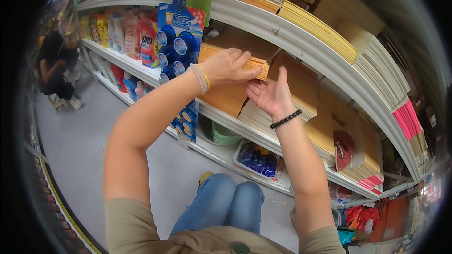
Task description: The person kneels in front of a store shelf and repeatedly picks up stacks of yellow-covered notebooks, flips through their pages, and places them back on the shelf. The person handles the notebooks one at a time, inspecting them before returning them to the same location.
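Observation:
My left hand (231,67) lies over a bundle of orange-brown paper envelopes (259,68), fingers on top and thumb along the near end. Just below that end is my right hand (270,95), palm up with the thumb spread away. Its fingertips reach under the bundle's corner; whether they bear any weight I cannot tell. Below my left forearm, a larger stack of brown envelopes (222,100) rests on the middle shelf. Beside it, to the right, are stacks of pale-edged envelopes (257,114), partly hidden by my right hand and wrist.
Blue toilet-cleaner packs (180,42) hang at the shelf's left. Detergent bottles (132,35) stand beyond them. A yellow envelope stack (317,31) sits on the upper shelf (247,8). Below are a green basket (226,134) and a white bin (243,148). A person (56,67) sits at far left.

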`<state>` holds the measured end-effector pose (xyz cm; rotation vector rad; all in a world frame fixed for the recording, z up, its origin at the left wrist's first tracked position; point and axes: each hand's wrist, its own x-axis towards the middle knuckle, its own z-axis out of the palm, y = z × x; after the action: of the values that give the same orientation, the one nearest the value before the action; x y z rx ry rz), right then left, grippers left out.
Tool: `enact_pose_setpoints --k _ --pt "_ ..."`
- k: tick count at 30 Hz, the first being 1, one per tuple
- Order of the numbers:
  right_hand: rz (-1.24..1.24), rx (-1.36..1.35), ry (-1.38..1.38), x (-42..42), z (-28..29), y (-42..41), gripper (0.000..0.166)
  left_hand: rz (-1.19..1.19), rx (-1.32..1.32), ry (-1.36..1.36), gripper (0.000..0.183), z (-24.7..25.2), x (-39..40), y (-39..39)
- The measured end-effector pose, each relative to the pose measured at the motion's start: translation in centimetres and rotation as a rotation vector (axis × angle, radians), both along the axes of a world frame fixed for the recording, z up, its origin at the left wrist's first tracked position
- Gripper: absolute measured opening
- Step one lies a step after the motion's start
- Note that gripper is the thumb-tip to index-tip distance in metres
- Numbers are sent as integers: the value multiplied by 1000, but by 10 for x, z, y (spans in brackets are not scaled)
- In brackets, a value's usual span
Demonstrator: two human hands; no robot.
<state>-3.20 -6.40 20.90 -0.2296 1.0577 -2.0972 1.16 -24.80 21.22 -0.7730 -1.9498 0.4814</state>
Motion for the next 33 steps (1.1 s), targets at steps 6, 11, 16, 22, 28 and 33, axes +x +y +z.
enact_pose_setpoints --k 6,11,16,22,28,33 --pt "-79 210 -18 11 16 -21 76 -50 5 67 44 -8 5 -6" --pt "-72 235 59 2 7 -22 60 -165 301 32 45 -17 19 4" --pt "-228 240 39 21 17 -38 50 -159 912 49 28 -65 56 11" --pt "-233 152 19 11 18 -46 45 16 1374 -624 46 -104 43 6" --pt "-243 86 112 26 33 -32 41 -83 1766 -712 51 -126 30 -32" --pt "-236 82 242 37 6 9 46 -317 2079 -811 44 -113 24 -20"
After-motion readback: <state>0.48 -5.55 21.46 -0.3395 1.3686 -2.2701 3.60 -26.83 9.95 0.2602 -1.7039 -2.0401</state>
